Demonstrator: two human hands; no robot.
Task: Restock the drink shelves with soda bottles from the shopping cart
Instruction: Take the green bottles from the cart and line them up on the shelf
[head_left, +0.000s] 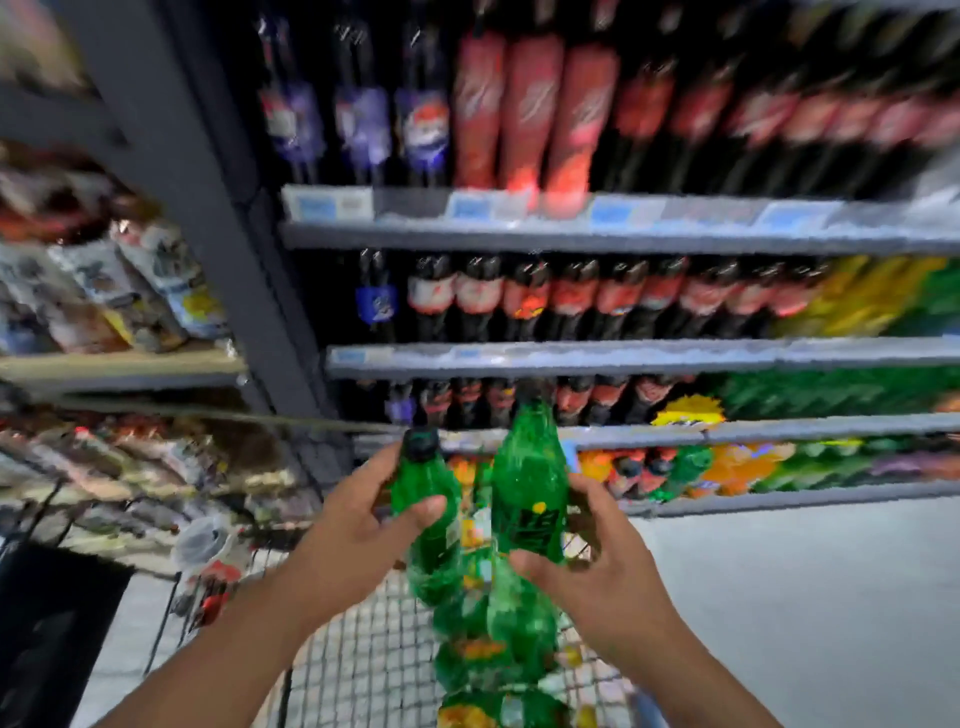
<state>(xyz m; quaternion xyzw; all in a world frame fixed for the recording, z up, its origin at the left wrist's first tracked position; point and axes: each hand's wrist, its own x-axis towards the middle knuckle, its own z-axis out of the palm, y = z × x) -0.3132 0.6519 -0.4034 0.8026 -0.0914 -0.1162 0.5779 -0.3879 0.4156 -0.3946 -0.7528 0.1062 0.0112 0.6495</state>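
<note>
My left hand (358, 525) grips a green soda bottle (428, 512) with a dark cap, held upright over the shopping cart (363, 660). My right hand (597, 561) grips a second, taller green soda bottle (530, 483) with a dark label, right beside the first. Several more green bottles (498, 639) lie in the wire cart below both hands. The drink shelves (571, 358) stand straight ahead, filled with dark cola bottles with red or blue labels, and green and orange bottles at the lower right. The whole view is motion-blurred.
A dark grey upright post (208, 208) separates the drink shelves from snack racks (104, 291) on the left. A black object (47, 634) stands at the lower left. Bare grey floor (805, 613) lies to the right of the cart.
</note>
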